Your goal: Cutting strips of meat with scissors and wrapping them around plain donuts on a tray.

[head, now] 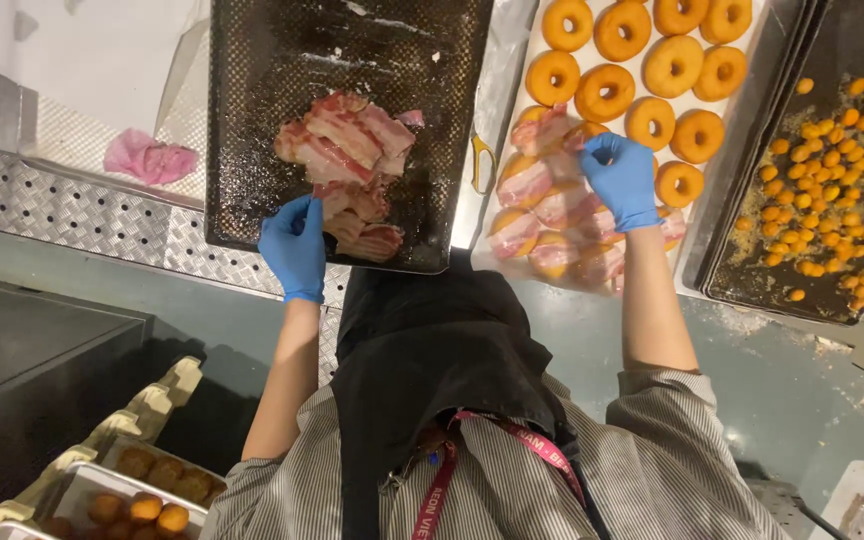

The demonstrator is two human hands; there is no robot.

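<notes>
Far left, at about 10 o'clock, a pink cloth (149, 158) sits on the perforated metal desk (42, 205); cartons of small browned balls (142, 490) are down at 7 o'clock. Next, the dark perforated tray (252, 130) holds a heap of raw bacon (347, 160) in its middle. My left hand (295, 245), blue-gloved, is at the tray's 6 o'clock edge, fingers curled narrow against the lowest slices; I cannot tell if it actually pinches one. Centre-right, the pale tray (527, 55) carries rows of ring doughnuts (642, 70), the near ones at 5 o'clock already draped with bacon slices (542, 200). My right hand (622, 180) is closed on a slice end, laying it over a doughnut. Far right, a dark tray (842, 50) of small orange pieces (832, 170). Risks as I judge them: greasy slices sliding off the rings, or a slack grip dropping bacon onto the desk between trays.
</notes>
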